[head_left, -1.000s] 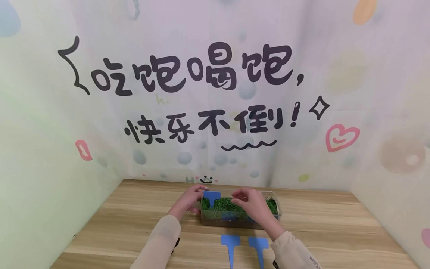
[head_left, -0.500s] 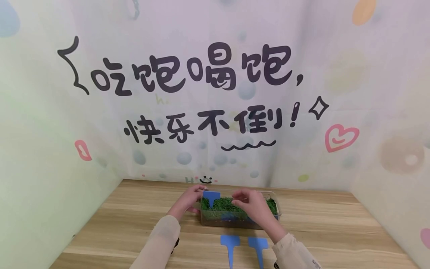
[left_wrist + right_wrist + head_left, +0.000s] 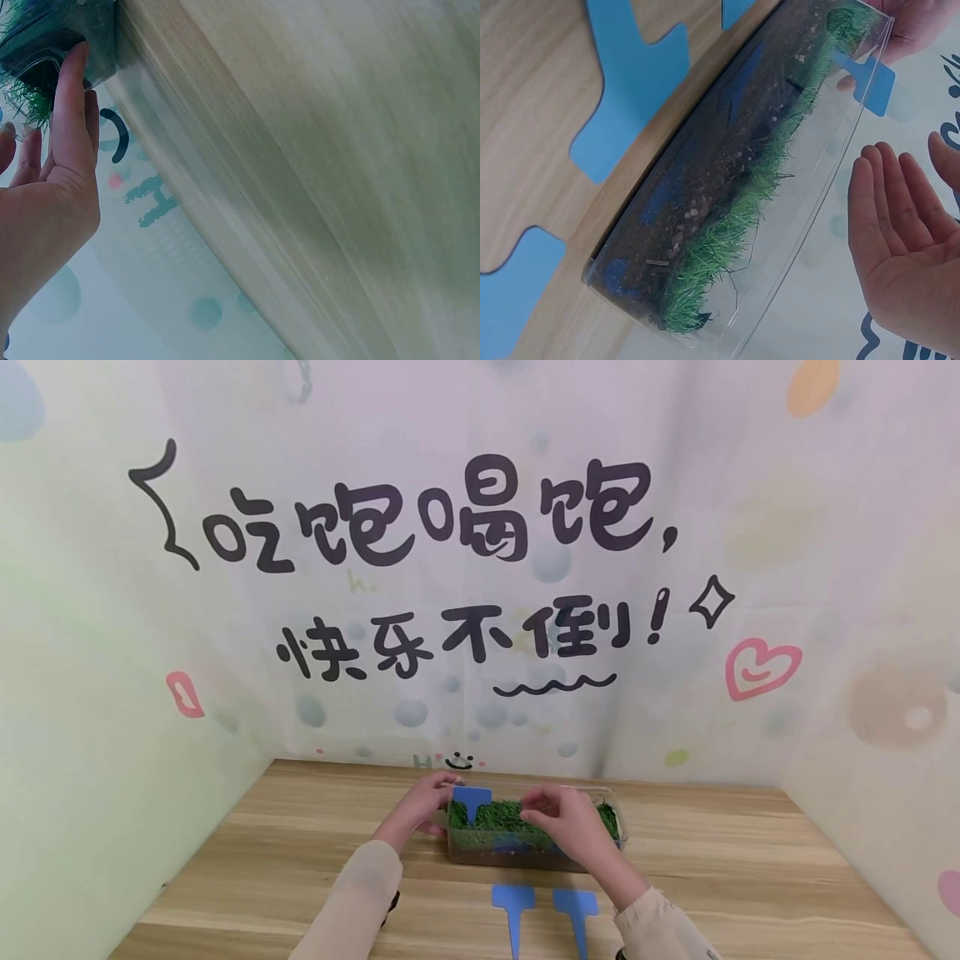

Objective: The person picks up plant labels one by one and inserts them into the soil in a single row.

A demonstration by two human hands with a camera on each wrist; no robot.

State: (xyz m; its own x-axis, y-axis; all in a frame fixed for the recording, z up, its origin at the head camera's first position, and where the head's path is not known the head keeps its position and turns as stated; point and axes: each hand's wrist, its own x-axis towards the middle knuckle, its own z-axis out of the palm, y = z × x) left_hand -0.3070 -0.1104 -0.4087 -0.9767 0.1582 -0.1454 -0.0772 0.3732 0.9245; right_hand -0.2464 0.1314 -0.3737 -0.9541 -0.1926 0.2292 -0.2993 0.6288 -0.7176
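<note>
A clear plastic box (image 3: 487,857) holds dark soil and green artificial-looking grass (image 3: 727,240). A T-shaped blue plant label (image 3: 472,797) stands upright in the grass at the box's left end. My left hand (image 3: 416,806) rests against that end; in the left wrist view its lower fingers lie straight along the wall, with other fingers near the rim. Above the grass, right of the label, hovers my right hand (image 3: 572,822). Its fingers are relaxed, with nothing between them in the right wrist view. Blue patches show on the box's front wall.
Two more T-shaped blue plant labels, one left (image 3: 514,902) and one right (image 3: 577,906), lie on the wooden table (image 3: 300,860) in front of the box. A printed backdrop (image 3: 405,718) stands close behind the box, with side panels left and right.
My right hand has shifted slightly to the right above the grass. My left hand, the box and the labels have stayed in place.
</note>
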